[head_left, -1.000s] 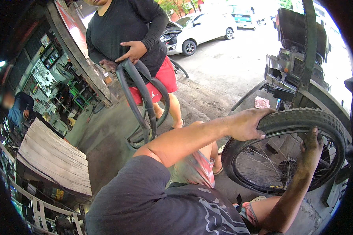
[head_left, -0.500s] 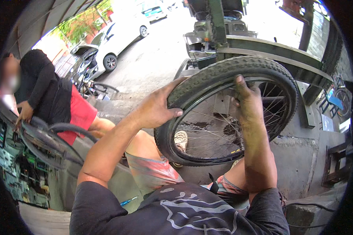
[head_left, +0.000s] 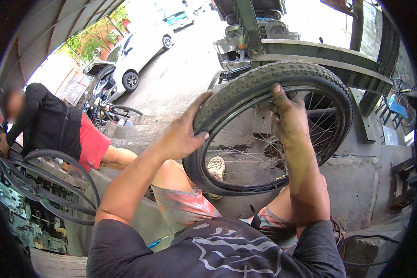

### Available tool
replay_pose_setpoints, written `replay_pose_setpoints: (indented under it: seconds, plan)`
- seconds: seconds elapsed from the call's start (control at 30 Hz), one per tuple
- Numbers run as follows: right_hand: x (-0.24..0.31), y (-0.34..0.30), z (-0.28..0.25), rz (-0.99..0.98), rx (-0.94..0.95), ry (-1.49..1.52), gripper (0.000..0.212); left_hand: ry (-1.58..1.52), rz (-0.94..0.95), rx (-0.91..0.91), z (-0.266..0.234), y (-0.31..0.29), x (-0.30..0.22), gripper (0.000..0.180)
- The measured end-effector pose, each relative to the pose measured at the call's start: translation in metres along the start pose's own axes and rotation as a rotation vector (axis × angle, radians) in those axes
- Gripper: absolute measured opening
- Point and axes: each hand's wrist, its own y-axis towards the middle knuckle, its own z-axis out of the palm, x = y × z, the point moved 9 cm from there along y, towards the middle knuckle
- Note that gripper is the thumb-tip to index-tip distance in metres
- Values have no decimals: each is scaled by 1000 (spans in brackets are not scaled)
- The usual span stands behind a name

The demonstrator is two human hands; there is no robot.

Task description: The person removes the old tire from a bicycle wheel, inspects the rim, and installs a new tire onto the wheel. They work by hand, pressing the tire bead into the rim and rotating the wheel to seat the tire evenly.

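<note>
A spoked bicycle wheel (head_left: 240, 156) with a knobby black tire (head_left: 264, 73) is held tilted above my knees. My left hand (head_left: 183, 132) grips the tire's left side, its fingers along the outer tread and thumb toward the sidewall. On the upper inner edge, my right hand (head_left: 290, 116) is closed around the rim and tire, thumb pressed up against the tire's side. Its other fingers curl inside among the spokes and are partly hidden. Between tire and rim a gap seems to show along the top; whether the bead is off cannot be made out.
A person (head_left: 51, 123) in black top and red shorts stands at left beside loose bicycle tires (head_left: 95, 185). A blue-handled tool (head_left: 157, 242) lies near my left elbow. Beyond are a metal frame (head_left: 319, 51), a parked white car (head_left: 141, 53) and a bicycle (head_left: 120, 111).
My left hand's fingers have slid slightly left, looser on the tread. The right hand keeps its place on the rim. At left, the person has shifted, and the loose tires have swung lower.
</note>
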Motion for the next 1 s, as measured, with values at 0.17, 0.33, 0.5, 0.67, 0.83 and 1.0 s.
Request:
replay_pose_setpoints:
  seconds: [0.17,0.33,0.5,0.67,0.83,1.0]
  plan:
    - [38,-16,15,-147,-56,117,30,160,-111,-194,-6,-22,34,75]
    - [33,-2,-6,-96,-52,95,37,-83,-114,-119,-3,-10,52,68]
    - [28,-1,-19,-57,-105,11,48,-403,-14,-107,-9,-8,45,98]
    - [29,11,-41,-140,4,150,40,-245,-109,-83,-9,-4,51,70]
    - [41,12,-38,-165,155,235,35,-415,-91,-11,-4,-5,46,76]
    - [38,13,-46,-153,59,178,34,-297,-130,-39,0,-1,70,69]
